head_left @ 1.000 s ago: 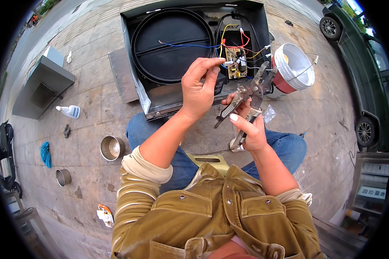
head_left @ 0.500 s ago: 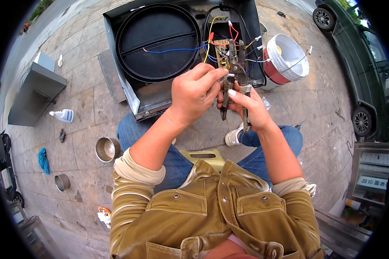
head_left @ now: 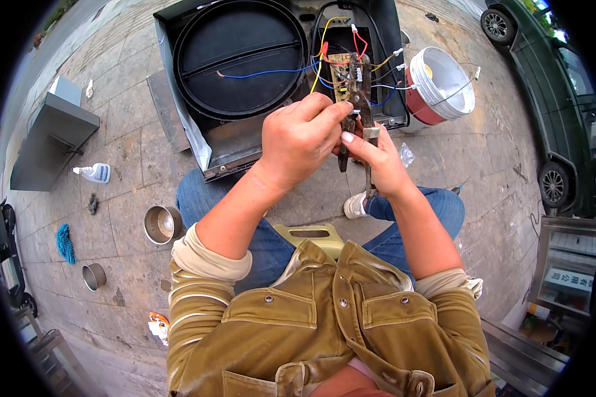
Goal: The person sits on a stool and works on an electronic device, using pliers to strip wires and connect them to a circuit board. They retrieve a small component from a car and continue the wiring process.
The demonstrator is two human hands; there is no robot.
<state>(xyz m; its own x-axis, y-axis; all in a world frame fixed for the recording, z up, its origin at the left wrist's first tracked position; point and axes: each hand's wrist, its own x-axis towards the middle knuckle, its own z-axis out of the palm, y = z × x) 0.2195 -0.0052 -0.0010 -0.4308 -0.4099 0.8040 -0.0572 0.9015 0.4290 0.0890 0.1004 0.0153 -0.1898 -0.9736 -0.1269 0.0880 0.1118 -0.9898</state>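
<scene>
My right hand (head_left: 383, 162) grips a worn pair of pliers (head_left: 359, 98), jaws pointing away from me toward the wiring. Its handles straddle my fingers, with the thumb lying across them. My left hand (head_left: 299, 135) is closed in a pinch beside the pliers' pivot. At its fingertips shows a small whitish piece (head_left: 355, 112), too small to name surely. Just beyond lies a circuit board (head_left: 340, 69) with coloured wires, inside an opened metal appliance housing (head_left: 205, 156). The pliers partly cover the board and wires.
A round black fan cover (head_left: 242, 92) fills the housing's left side; a blue wire (head_left: 261, 74) crosses it. To the right stands a red-and-white bucket (head_left: 422, 109). Leftward are a spray bottle (head_left: 94, 173), metal bowls (head_left: 160, 225), a blue cloth (head_left: 65, 243) and a metal box (head_left: 53, 142).
The pliers have turned more upright, and their handles have come closer together. Both hands remain near the same spot, the left still pinching.
</scene>
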